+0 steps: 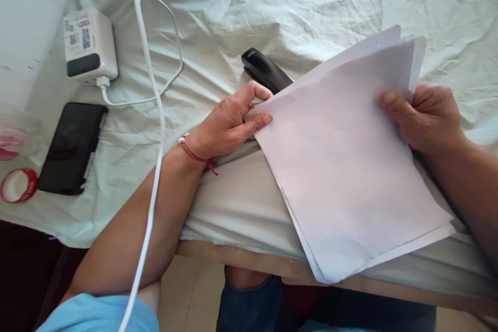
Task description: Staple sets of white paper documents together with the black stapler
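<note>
Two hands share a loose stack of white paper sheets [350, 176], one at each side, so that the pile is steadied from opposite edges rather than hanging from one corner. The left hand [229, 124] pinches the pointed left corner of the stack, thumb on top and fingers curled under, a closed grip on the paper that keeps the sheets lined up there. The right hand [424, 116] clasps the far right edge, thumb pressed on the top sheet and fingers wrapped behind, also closed on the paper; at that upper end the sheets fan apart slightly, which suggests they are not yet squared together. The stack lies slanted across the near edge of the surface [241, 207], its lower corner jutting past the wooden rim toward the person's lap, probably because it is being handled close to the body. A black stapler [264, 70] sits just beyond the left hand, touching or nearly touching the top edge of the paper, within easy reach. The surface is covered by a creased pale green cloth [303, 5]. Well to the left lie a white charger block [88, 44] with its white cable [155, 114] trailing down over the left forearm, a black phone [72, 148], and a red-rimmed tape roll [17, 185].
</note>
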